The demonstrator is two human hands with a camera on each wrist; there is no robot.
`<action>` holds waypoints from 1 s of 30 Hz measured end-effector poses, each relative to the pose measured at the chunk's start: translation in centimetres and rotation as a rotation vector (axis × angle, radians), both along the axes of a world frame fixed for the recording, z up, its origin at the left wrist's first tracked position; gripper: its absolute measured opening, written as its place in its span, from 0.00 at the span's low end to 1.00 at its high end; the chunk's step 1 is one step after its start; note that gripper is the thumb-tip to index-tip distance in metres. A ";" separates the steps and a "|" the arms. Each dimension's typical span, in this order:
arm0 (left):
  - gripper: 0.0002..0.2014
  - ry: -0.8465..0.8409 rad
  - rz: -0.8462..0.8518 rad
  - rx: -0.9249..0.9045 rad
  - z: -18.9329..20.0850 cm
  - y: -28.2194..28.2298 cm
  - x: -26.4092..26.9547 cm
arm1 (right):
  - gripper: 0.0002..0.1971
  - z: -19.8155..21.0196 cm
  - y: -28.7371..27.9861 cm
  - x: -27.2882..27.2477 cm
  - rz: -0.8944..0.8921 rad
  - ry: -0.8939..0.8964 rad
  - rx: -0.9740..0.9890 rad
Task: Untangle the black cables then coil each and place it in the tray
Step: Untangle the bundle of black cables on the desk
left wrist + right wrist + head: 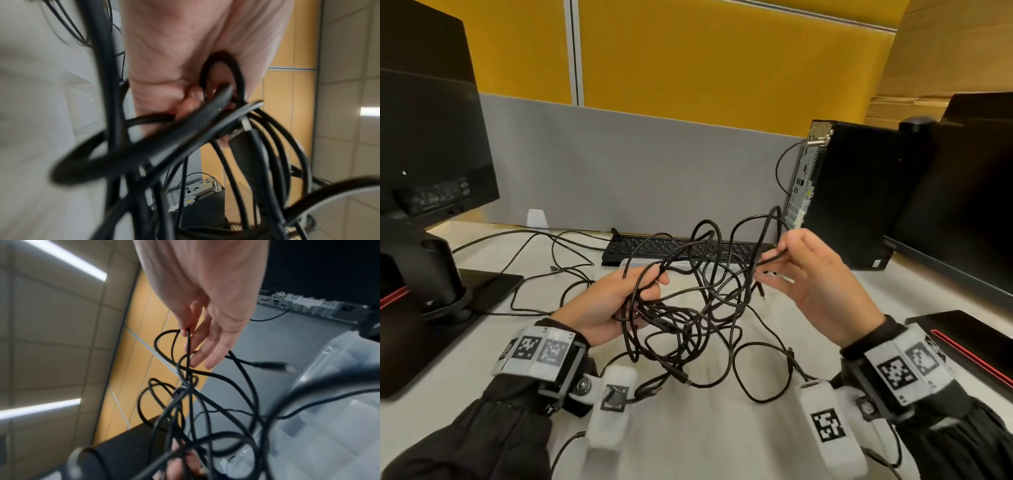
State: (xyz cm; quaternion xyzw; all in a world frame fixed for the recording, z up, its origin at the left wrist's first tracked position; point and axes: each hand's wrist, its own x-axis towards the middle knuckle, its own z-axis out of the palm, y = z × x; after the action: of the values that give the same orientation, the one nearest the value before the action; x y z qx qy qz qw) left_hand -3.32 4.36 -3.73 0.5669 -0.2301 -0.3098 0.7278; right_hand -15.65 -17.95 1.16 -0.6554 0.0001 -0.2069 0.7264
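Left hand (607,308) raised palm-up with fingers curled round a bunch of the black cables (695,308), right hand (815,284) raised opposite, thumb and forefinger pinching one strand, other fingers loosely extended, both forearms in dark sleeves

The left hand (174,53) curls its fingers around a blurred bundle of black cables (185,129). Below the bundle stands a computer tower (201,204), ports facing the camera.
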 end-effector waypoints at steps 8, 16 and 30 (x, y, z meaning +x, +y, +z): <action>0.10 0.045 0.099 0.107 -0.1 -0.1 0.1 | 0.13 0.8 -2.2 -0.2 -0.106 -0.037 0.030; 0.10 -0.019 0.082 0.140 -0.3 -0.1 0.3 | 0.11 0.9 -5.3 -1.1 -0.510 -0.157 -0.816; 0.12 -0.151 0.120 0.280 0.1 -0.1 -0.1 | 0.24 2.4 -6.4 -1.9 -0.826 -0.489 -1.643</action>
State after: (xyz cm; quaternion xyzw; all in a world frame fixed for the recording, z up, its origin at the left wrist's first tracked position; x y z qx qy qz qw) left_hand -3.38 4.24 -3.61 0.6971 -0.2045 -0.2513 0.6396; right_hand -17.52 -24.39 3.55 -0.8479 -0.0656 -0.5140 -0.1124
